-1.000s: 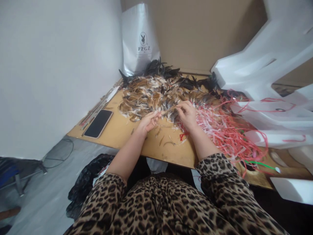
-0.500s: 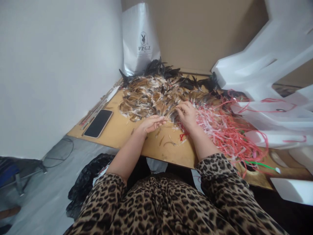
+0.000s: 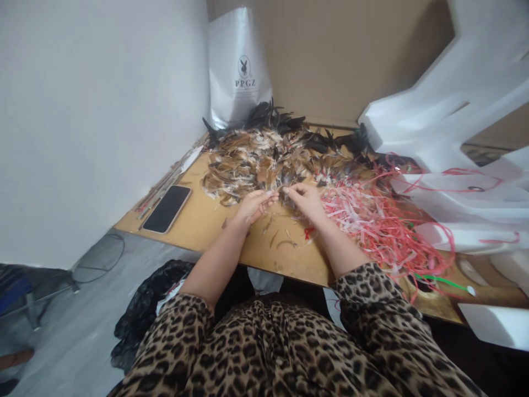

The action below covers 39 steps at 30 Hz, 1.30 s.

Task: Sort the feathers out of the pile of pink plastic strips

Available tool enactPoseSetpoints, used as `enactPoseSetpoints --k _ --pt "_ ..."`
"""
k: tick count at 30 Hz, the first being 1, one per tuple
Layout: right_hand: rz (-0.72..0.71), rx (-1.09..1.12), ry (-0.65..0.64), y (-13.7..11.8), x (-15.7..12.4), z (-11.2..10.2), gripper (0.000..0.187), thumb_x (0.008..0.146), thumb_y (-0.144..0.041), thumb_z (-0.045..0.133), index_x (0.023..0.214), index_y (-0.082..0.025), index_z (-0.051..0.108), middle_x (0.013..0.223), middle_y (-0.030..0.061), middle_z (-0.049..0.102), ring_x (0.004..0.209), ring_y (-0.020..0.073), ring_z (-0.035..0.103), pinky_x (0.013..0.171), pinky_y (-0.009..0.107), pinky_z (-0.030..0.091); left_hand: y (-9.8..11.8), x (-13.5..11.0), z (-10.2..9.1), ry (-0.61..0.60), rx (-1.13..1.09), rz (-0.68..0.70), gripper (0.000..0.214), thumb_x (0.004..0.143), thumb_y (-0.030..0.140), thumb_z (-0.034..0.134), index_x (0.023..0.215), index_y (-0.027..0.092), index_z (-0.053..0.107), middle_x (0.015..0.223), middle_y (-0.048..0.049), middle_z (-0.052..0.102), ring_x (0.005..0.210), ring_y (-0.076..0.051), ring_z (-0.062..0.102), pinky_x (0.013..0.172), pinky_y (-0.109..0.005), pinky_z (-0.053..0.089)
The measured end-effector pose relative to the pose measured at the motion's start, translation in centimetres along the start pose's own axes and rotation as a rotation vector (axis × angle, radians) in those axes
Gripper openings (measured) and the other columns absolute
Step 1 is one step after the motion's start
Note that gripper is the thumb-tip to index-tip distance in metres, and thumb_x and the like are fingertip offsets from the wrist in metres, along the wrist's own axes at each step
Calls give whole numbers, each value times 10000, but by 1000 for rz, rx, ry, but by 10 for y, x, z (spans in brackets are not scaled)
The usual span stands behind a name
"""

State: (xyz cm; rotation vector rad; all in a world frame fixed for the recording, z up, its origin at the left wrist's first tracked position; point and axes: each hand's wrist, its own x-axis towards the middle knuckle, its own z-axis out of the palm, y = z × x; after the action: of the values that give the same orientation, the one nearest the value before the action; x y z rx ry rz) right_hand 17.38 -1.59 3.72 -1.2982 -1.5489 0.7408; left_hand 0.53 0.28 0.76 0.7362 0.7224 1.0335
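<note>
Over the front edge of a pile of brown feathers [image 3: 235,165], my left hand [image 3: 257,206] is closed in a pinch on what looks like a thin brown feather. Its lower fingers curl toward the palm. My right hand [image 3: 305,199] pinches close by, thumb and forefinger nearly meeting the left fingertips at the same feather; the thing itself is small and partly hidden. Black feathers [image 3: 268,114] lie along the back of the pile. Loose small feathers [image 3: 273,238] are scattered on the table below my hands.
A phone [image 3: 167,209] lies on the wooden table [image 3: 210,231] at left. Red and pink ribbons [image 3: 384,226] heap at right beside white foam pieces [image 3: 446,105]. A silver bag [image 3: 239,66] stands at the back. A black plastic bag [image 3: 144,314] is on the floor.
My right hand has come down and left from the feather pile to meet my left hand. The left hand has risen very slightly.
</note>
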Motion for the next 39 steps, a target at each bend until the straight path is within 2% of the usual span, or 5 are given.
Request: enactPoseSetpoints --k 3,9,14,27,39 --pt "168 135 -84 0 -1 9 360 637 -516 621 669 -157 633 580 -8 578 505 87 432 507 228 329 -3 -1 2 -36 56 7 116 711 162 643 786 75 657 810 -89 683 684 -71 625 633 -156 453" --pt "305 377 -65 2 -1 16 374 517 -497 707 569 -171 532 487 -41 512 437 66 378 442 214 281 -5 -3 3 -68 100 -30 160 693 192 662 804 77 656 826 -93 685 700 -85 633 631 -164 453" --pt "286 409 -64 6 1 13 364 549 -486 695 557 -176 504 432 -61 443 401 58 332 424 212 252 -3 -4 3 -44 89 -56 158 701 201 658 804 82 649 854 -97 685 687 -82 635 594 -155 449" --pt "175 159 -66 2 0 11 323 601 -456 650 574 -150 550 504 -44 469 471 63 345 478 222 272 -5 -6 6 -74 218 -57 166 672 222 676 718 74 616 674 -61 652 561 -69 587 539 -176 412" --pt "237 258 -71 -3 -2 14 254 582 -384 660 621 -141 598 562 -28 547 515 73 427 534 219 344 -8 -4 7 -66 341 13 184 662 260 673 648 87 612 596 -39 620 504 -65 548 528 -196 410"
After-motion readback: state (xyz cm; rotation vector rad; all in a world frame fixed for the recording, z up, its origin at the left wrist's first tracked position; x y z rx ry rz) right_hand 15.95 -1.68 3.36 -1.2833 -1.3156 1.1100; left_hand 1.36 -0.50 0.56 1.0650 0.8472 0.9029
